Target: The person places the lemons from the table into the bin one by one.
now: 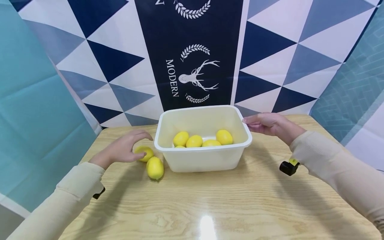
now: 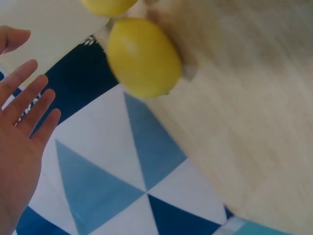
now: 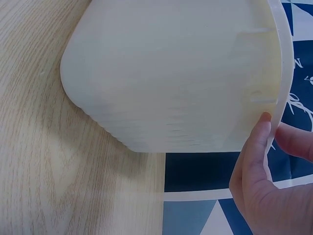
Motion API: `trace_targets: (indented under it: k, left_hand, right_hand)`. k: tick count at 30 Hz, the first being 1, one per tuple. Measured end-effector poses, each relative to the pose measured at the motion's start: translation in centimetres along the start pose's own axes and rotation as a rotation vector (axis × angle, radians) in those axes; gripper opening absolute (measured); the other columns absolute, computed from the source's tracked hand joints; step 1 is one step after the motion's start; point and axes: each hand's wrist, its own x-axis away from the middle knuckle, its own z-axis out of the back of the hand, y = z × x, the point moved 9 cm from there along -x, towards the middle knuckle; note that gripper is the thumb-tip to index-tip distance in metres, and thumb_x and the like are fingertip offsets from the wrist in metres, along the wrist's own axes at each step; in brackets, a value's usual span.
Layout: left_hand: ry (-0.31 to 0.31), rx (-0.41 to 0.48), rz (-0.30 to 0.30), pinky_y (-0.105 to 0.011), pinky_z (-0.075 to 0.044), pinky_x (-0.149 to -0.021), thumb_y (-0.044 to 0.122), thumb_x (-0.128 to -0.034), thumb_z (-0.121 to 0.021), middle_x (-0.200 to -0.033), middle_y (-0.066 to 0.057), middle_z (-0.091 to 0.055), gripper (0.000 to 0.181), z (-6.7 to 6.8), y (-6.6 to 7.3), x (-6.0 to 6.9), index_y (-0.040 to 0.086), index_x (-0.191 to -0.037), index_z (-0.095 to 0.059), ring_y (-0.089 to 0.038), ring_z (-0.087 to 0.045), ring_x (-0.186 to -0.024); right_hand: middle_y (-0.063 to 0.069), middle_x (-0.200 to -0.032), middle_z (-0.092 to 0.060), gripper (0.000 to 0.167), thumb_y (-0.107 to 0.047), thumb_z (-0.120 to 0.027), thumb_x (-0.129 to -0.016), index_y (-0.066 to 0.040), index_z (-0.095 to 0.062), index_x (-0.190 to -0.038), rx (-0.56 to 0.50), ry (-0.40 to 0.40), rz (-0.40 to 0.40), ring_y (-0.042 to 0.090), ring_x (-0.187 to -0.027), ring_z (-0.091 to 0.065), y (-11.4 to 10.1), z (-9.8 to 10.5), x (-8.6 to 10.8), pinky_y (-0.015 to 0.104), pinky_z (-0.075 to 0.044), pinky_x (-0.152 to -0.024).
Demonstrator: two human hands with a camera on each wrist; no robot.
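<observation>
A white plastic tub (image 1: 200, 160) stands on the table with several yellow lemons (image 1: 194, 141) inside. My right hand (image 1: 267, 125) pinches the tub's right rim; the right wrist view has the thumb at the lip and the fingers under it, against the outer wall. To the tub's left lie two lemons, the nearer one (image 1: 155, 168) and one farther back (image 1: 147, 153), partly hidden by my left hand (image 1: 124, 146). That hand hovers over the farther lemon, thumb and fingers apart, holding nothing. In the left wrist view its fingers (image 2: 30, 105) are spread, beside a lemon (image 2: 144, 58).
The light wood table (image 1: 192, 203) extends in front of the tub. A patterned cloth (image 1: 120, 56) with triangles and a deer print hangs right behind it. Teal panels (image 1: 36, 110) flank the table on both sides. Each wrist carries a small black camera (image 1: 289, 168).
</observation>
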Motion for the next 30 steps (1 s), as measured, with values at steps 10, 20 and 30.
trace_targets:
  k: [10,20,30]
  left_hand:
    - [-0.022,0.035,0.017,-0.048,-0.049,-0.101,0.019,-0.0756,-0.07,-0.12,-0.002,-0.064,0.043,-2.2,0.8,1.1,0.011,-0.117,-0.063,-0.024,-0.057,-0.117]
    - [-0.044,0.009,-0.061,-0.038,-0.054,-0.092,0.017,-0.0726,-0.072,-0.117,-0.001,-0.064,0.041,-4.4,2.4,2.2,0.012,-0.112,-0.063,-0.016,-0.058,-0.109]
    - [-0.102,-0.076,-0.134,-0.043,-0.051,-0.1,0.009,-0.0673,-0.075,-0.124,-0.004,-0.061,0.048,-5.7,4.0,2.6,0.014,-0.113,-0.063,-0.022,-0.057,-0.116]
  right_hand:
    - [-0.004,-0.082,-0.072,0.02,-0.005,-0.064,-0.09,-0.017,-0.072,-0.077,-0.002,0.002,0.004,0.006,-0.078,-0.069,0.4,-0.2,-0.1,0.018,-0.058,-0.078]
    - [-0.005,-0.082,-0.072,0.017,-0.008,-0.065,-0.091,-0.017,-0.072,-0.078,0.016,-0.001,0.012,0.006,-0.079,-0.07,0.2,-0.1,-0.1,0.019,-0.058,-0.078]
    - [-0.004,-0.082,-0.072,0.018,-0.006,-0.064,-0.091,-0.016,-0.072,-0.079,0.005,-0.009,0.03,0.007,-0.078,-0.07,0.0,-0.2,-0.1,0.019,-0.059,-0.077]
